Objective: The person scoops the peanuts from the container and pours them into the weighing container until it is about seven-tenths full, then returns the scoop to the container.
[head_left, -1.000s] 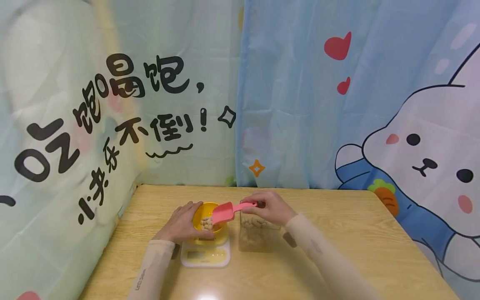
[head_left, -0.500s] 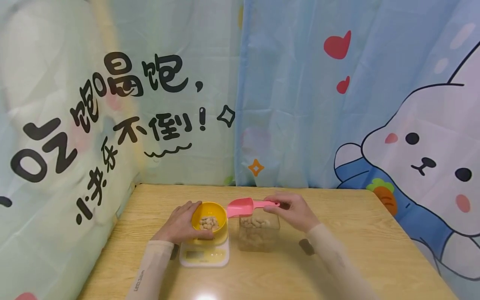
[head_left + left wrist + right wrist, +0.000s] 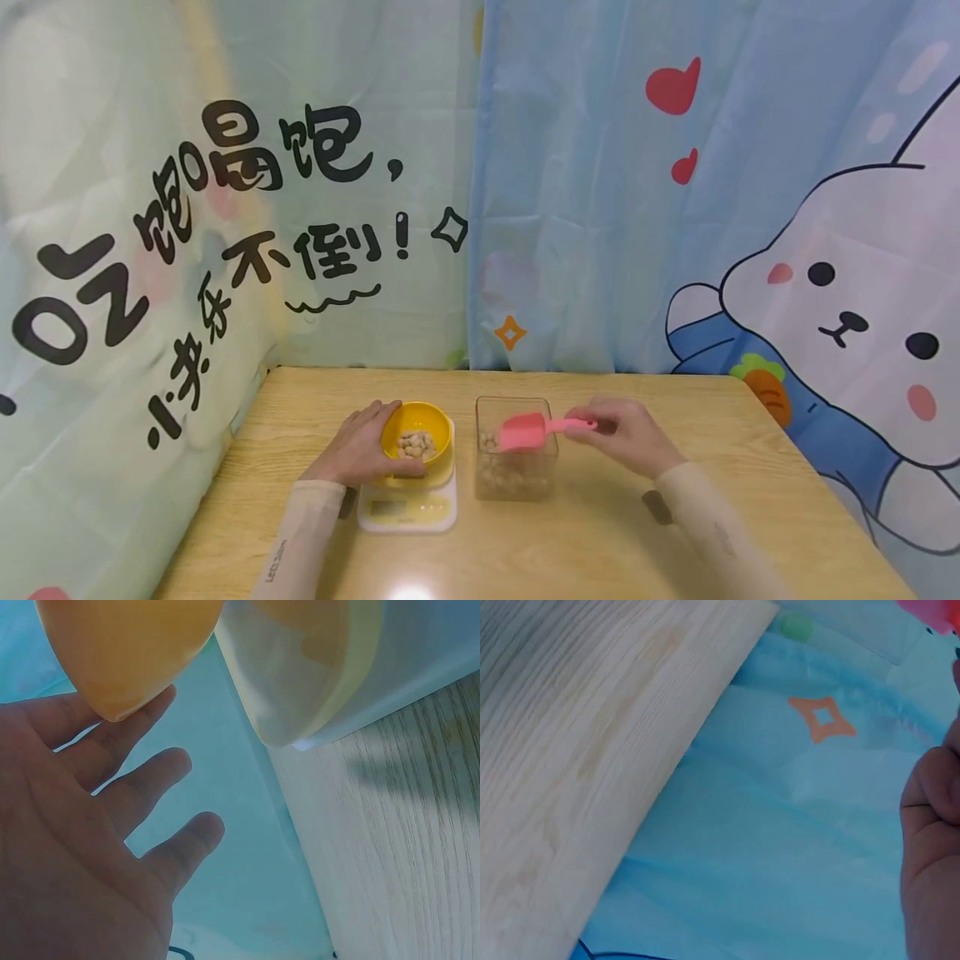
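My left hand (image 3: 358, 446) holds a yellow bowl (image 3: 417, 412), thumb round the front and fingers behind it. Several pale nut-like pieces (image 3: 416, 446) lie in the bowl. It is over the yellow plate of a white kitchen scale (image 3: 407, 527). In the left wrist view the fingers (image 3: 124, 742) are spread, some touching the bowl wall (image 3: 135, 652). Between thumb and fingers, my right hand (image 3: 630, 433) pinches the handle of a pink scoop (image 3: 523, 432). The scoop's head is at the mouth of a clear square container (image 3: 491, 408) of similar pieces.
The wooden table (image 3: 645, 533) reaches back to a printed curtain (image 3: 570, 208). Another curtain side (image 3: 112, 433) borders the table on the left. The container stands just right of the scale.
The scoop and my right hand have moved right and down, from over the yellow bowl to the clear container. My left hand stays on the bowl.
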Demonstrator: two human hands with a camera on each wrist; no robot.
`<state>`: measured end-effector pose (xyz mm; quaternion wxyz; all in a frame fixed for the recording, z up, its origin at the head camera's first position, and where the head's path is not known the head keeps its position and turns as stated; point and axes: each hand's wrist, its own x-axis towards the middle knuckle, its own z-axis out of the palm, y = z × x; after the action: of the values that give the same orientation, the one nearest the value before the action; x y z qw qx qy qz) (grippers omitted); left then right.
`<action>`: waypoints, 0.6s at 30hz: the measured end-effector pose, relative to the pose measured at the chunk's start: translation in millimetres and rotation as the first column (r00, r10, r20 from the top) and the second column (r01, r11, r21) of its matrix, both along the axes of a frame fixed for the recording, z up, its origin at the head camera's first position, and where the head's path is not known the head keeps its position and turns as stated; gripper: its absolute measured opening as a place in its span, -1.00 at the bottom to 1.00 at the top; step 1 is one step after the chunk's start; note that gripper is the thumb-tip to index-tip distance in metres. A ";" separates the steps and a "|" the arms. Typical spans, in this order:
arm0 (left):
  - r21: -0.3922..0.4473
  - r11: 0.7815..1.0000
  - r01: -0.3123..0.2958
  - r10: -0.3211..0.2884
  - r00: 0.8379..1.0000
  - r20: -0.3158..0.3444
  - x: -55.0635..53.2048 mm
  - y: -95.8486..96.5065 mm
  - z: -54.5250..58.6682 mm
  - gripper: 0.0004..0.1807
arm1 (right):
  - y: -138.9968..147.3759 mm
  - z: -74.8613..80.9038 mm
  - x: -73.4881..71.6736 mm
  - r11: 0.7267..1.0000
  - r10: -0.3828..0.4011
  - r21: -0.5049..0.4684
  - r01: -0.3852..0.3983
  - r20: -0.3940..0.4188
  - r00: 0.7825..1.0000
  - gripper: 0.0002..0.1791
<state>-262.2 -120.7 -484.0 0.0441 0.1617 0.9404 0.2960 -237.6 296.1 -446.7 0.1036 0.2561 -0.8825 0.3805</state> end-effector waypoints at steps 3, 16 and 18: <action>-0.001 1.000 -0.006 0.006 1.000 0.003 0.1 0.0 0.1 0.28 | -6.1 1.3 -0.1 0.996 0.032 0.084 -0.028 -0.050 0.998 -0.80; -0.028 0.999 0.028 -0.029 0.999 -0.027 2.2 4.4 3.1 0.26 | -34.7 17.7 2.4 0.927 -0.159 0.345 0.148 0.003 0.987 -0.32; -0.056 0.998 0.030 -0.034 0.997 -0.069 5.0 8.5 8.6 0.20 | -39.9 19.9 2.5 0.916 -0.214 0.348 0.198 0.008 0.977 -0.24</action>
<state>-257.2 -112.2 -475.4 0.0207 0.1858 0.9464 0.2634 -235.1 256.2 -426.8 0.0761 0.1672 -0.9598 0.2124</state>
